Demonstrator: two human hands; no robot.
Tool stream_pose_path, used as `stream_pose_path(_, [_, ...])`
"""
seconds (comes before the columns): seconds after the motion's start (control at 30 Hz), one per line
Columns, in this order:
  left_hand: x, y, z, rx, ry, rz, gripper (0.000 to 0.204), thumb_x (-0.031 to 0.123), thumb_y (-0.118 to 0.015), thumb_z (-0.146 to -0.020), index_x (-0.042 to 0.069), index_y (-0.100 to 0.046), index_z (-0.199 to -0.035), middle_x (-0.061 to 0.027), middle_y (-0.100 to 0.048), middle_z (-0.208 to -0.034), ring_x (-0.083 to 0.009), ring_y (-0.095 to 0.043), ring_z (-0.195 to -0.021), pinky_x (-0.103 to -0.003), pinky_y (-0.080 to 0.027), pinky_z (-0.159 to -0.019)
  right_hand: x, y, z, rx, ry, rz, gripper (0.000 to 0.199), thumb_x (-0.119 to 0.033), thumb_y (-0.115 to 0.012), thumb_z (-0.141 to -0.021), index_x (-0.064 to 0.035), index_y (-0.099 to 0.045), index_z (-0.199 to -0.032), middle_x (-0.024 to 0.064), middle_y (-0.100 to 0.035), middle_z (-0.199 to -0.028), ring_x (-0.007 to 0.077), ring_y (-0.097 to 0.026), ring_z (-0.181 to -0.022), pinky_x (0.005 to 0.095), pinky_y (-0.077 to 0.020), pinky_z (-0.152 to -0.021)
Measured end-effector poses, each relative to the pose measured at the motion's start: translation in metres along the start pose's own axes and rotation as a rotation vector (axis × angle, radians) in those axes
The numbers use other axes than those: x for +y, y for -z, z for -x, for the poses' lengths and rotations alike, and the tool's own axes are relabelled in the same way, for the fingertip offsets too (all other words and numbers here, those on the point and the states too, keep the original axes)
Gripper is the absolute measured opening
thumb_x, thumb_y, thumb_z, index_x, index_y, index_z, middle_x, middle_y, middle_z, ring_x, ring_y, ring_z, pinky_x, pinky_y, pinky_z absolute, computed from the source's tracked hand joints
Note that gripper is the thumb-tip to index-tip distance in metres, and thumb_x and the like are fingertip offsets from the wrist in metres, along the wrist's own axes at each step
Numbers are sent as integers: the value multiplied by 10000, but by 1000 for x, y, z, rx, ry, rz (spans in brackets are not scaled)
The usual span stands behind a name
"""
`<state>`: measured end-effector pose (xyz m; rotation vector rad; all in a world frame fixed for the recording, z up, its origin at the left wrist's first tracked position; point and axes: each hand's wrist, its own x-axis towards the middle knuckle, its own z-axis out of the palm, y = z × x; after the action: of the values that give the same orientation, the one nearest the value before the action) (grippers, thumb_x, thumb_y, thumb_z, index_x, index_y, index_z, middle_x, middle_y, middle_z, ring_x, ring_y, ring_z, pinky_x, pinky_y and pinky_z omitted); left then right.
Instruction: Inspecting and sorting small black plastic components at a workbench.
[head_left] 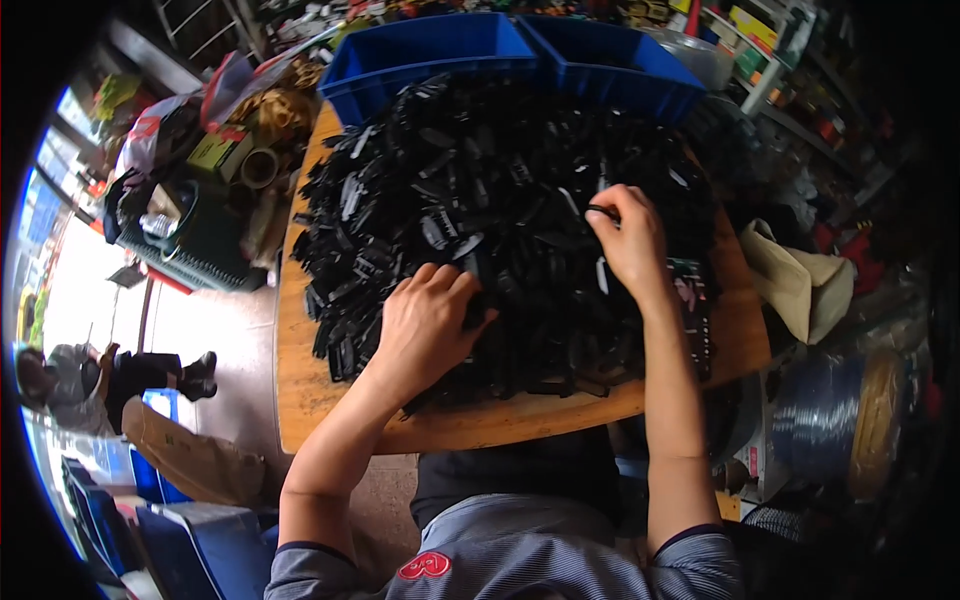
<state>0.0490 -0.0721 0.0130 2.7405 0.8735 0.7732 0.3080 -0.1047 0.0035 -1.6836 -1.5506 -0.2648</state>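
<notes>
A broad heap of small black plastic parts (500,200) covers most of the wooden table (300,420). Over the front left of the heap, my left hand (425,315) reaches down with its fingers curled and thumb apart; a dark part shows between thumb and fingers. My right hand (630,235) is raised above the right side of the heap. Its thumb and forefinger pinch a small black plastic part (603,211). Which exact kind of part these are is too small to tell.
Two blue plastic bins (430,62) (625,75) stand behind the heap. A phone with a lit screen (688,290) lies at the table's right. A seated person (110,390) is at far left. A wire spool (840,420) and beige cloth sack (800,275) lie right.
</notes>
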Motion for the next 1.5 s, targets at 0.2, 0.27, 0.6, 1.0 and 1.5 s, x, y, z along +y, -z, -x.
stream_pose_path(0.2, [-12,0,2,-40,-23,278,197,12,-682,-653,40,-558,-803,-86,-555,-743,-271,-549,-761,-352,-457,-665,-90,3,35,-160,-163,-616,131,-106,-554,-883,-27,-522,-983,27,-566,-790,84,-538,-690,235,-446,-629])
stream_pose_path(0.27, [-19,0,-2,53,11,319,209,-10,-662,-660,38,-565,-838,-96,-586,-788,-283,-570,-758,-344,-467,-669,-105,4,48,-166,-140,-658,144,-95,-532,-895,-18,-502,-1012,32,-553,-768,77,-534,-671,224,-444,-609])
stream_pose_path(0.6, [-7,24,3,-58,579,1569,234,39,-610,-747,2,-601,-978,-53,-620,-835,-137,-594,-741,-252,-500,-647,-121,-14,58,-91,-6,-676,323,-99,-713,-773,-22,-548,-1039,49,-586,-835,119,-589,-742,233,-477,-637])
stream_pose_path(1.0, [-6,-1,4,129,217,1167,249,60,-676,-792,35,-584,-1021,-33,-598,-977,-100,-573,-849,-245,-492,-759,-113,5,49,-210,-305,-1139,112,-122,-505,-904,-43,-454,-964,40,-500,-864,40,-395,-605,174,-342,-528])
stream_pose_path(1.5, [6,1,6,124,-40,851,281,54,-696,-748,13,-599,-1008,-81,-607,-899,-170,-586,-795,-281,-461,-719,-100,12,55,-423,-595,-1490,178,-202,-627,-857,-65,-565,-953,-22,-494,-664,64,-432,-476,197,-344,-422])
